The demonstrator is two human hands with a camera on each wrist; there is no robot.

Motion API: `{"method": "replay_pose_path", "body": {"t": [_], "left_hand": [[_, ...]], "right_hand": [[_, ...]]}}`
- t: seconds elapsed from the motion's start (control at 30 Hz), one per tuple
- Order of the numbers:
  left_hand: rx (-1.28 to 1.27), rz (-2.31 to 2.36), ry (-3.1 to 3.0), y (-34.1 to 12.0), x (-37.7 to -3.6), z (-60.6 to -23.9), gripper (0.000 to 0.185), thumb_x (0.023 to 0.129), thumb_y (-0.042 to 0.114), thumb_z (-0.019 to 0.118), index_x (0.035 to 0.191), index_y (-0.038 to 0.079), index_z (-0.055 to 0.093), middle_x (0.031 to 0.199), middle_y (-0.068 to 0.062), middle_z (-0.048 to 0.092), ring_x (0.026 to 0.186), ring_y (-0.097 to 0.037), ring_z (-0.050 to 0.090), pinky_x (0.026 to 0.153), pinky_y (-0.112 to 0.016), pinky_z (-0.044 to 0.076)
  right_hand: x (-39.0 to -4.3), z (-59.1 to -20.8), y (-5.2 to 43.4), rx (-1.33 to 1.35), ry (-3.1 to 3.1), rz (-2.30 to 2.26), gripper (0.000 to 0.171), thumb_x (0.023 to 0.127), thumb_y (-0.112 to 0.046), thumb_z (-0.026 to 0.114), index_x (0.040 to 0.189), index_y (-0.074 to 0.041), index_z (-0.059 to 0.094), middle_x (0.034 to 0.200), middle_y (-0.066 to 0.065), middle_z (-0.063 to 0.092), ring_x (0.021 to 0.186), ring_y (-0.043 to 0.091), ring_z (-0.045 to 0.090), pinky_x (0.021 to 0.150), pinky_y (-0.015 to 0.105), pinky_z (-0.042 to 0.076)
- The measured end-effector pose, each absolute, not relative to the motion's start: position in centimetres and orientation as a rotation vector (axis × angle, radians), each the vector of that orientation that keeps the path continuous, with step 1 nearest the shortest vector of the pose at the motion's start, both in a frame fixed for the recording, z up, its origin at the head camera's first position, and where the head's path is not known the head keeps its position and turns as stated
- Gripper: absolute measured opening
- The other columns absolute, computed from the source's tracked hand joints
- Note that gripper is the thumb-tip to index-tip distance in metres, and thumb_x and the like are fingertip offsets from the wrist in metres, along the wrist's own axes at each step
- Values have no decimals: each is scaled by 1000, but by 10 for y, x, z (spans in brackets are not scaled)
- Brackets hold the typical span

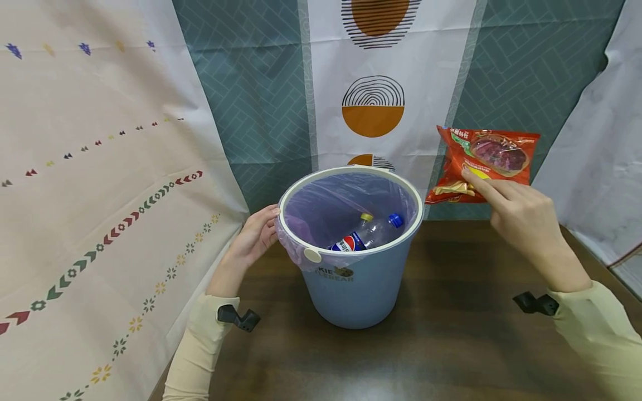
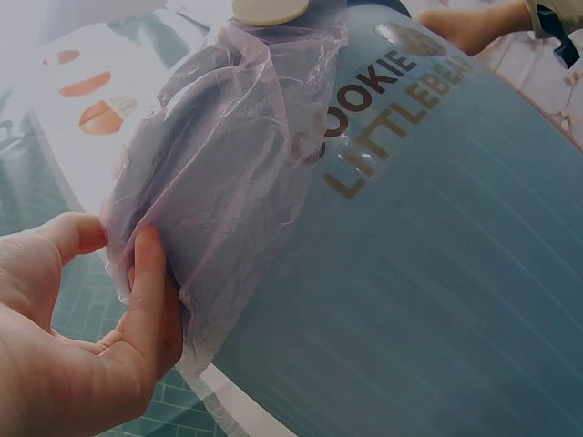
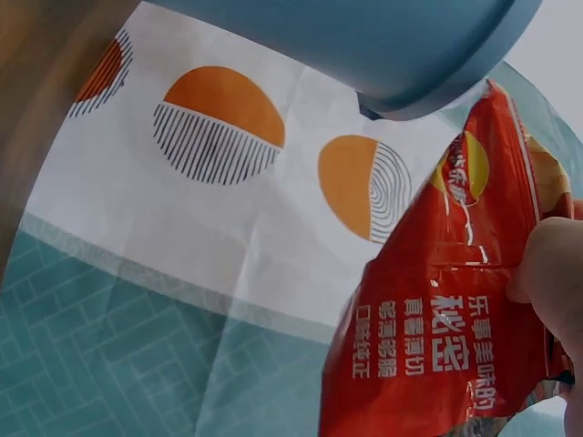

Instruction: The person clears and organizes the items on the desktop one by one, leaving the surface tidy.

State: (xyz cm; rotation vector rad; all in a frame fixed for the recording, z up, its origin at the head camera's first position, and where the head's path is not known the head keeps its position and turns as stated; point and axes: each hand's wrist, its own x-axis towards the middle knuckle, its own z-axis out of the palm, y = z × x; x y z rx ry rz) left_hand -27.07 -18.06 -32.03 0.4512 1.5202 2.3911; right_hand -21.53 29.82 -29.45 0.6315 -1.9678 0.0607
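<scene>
My left hand [image 1: 254, 236] grips the blue trash bin's [image 1: 358, 289] rim and its purple liner [image 2: 228, 173] on the desk [image 1: 451, 334]. My right hand [image 1: 521, 214] pinches a red snack bag [image 1: 484, 161] up beside the bin, 2 bottles [image 1: 368, 234] inside.

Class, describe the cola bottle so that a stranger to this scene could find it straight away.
Start at the blue bin on the dark table. Look inside its purple liner: two clear plastic bottles lie there. The cola bottle has the blue cap and red-white-blue label; its neighbour's cap is yellow.
</scene>
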Motion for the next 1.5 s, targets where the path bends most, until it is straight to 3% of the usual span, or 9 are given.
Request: {"method": "replay_pose_path", "body": {"t": [0.5, 1.5], "left_hand": [[442, 2385, 1540, -180, -269, -320, 15, 101, 11, 43, 110, 7, 55, 86, 2, 67, 73, -5, 64, 68, -17, 56], [436, 2374, 1557, -180, -271, -321, 16, 102, 11, 41, 110, 8, 55, 89, 3, 65, 75, -4, 64, 68, -16, 55]], "right_hand": [[-210, -277, 293, 687, -1917, 53, 69, 76, 10, 62, 137, -19, 54, 92, 21, 71, 69, 39, 62, 56, 50, 50], [-214, -252, 245, 912, -1890, 58, 71, 74, 6, 74, 138, -17, 54, 100, 17, 71, 82, 37, 68, 74, 52, 56]]}}
